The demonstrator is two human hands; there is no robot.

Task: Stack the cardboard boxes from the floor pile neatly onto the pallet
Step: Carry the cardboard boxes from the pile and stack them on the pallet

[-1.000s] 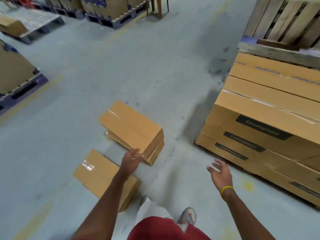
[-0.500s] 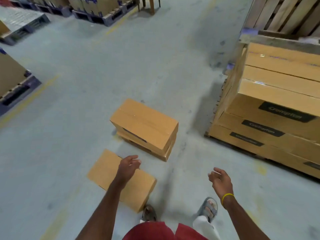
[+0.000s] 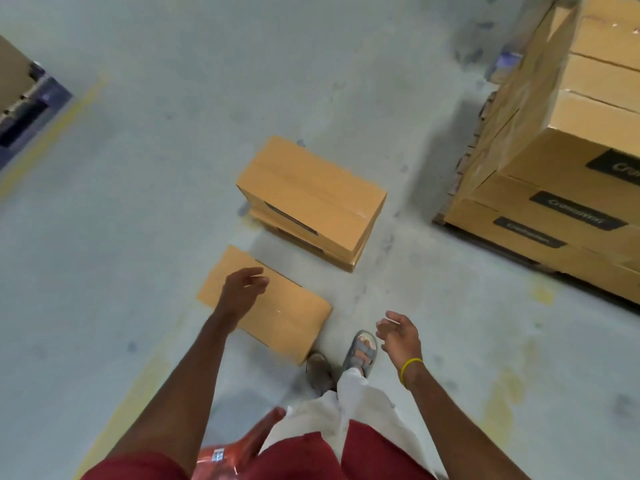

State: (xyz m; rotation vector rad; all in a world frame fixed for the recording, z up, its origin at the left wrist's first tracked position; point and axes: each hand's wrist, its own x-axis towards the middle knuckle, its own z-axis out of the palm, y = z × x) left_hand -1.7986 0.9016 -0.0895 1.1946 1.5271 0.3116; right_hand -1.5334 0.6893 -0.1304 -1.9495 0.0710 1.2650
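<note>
Holds nothing: left hand (image 3: 242, 289) loosely spread over the near cardboard box (image 3: 277, 317), right hand (image 3: 398, 336) relaxed beyond its near-right end. Lies on the floor (image 3: 138, 202), long axis far-left to near-right, nearest the left hand.

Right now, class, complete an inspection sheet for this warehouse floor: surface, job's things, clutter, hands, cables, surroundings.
Surface: grey concrete floor, worn yellow line markings.
Job's things: single box lying by the feet; two-box stack just beyond it; loaded pallet stack at right.
Clutter: nothing seen.
Hands: left hand over the single box, fingers relaxed, holding nothing; right hand open, over bare floor.
Cables: nothing seen.
Surroundings: another loaded pallet at the left edge.
</note>
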